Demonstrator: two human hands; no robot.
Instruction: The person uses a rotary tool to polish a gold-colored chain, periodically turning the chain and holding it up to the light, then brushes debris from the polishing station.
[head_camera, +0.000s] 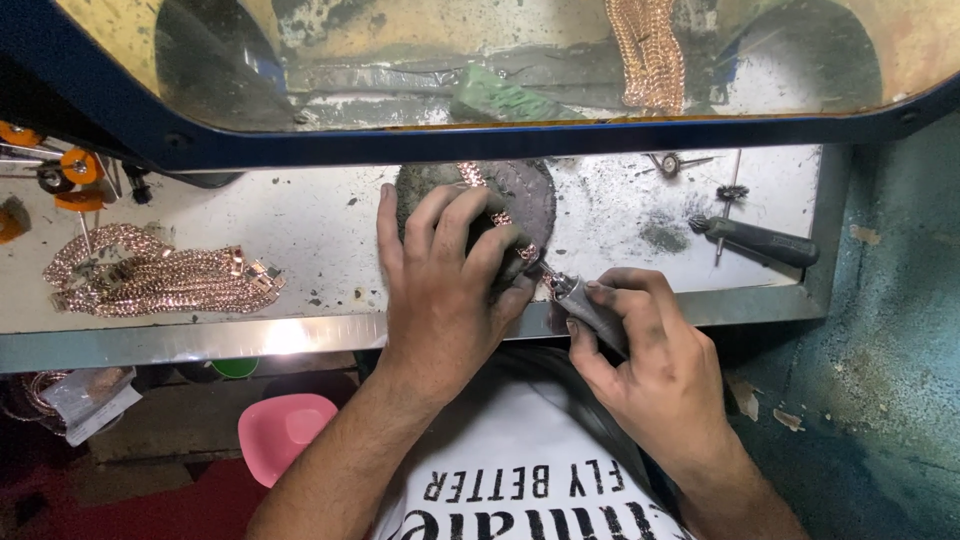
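Note:
My left hand (445, 275) presses a rose-gold chain (478, 180) down onto a dark round pad (530, 190) on the white bench. Its fingers cover most of the chain, which shows above and beside them. My right hand (650, 350) grips a grey rotary handpiece (590, 305) like a pen. The tool's tip meets the chain just right of my left fingertips.
A pile of rose-gold chains (160, 275) lies at the left, near orange-disc tools (75, 170). A black-handled tool (765, 240) and small burrs (670, 162) lie at the right. A blue-framed shield (500, 135) overhangs the bench. A pink bowl (285, 425) sits below.

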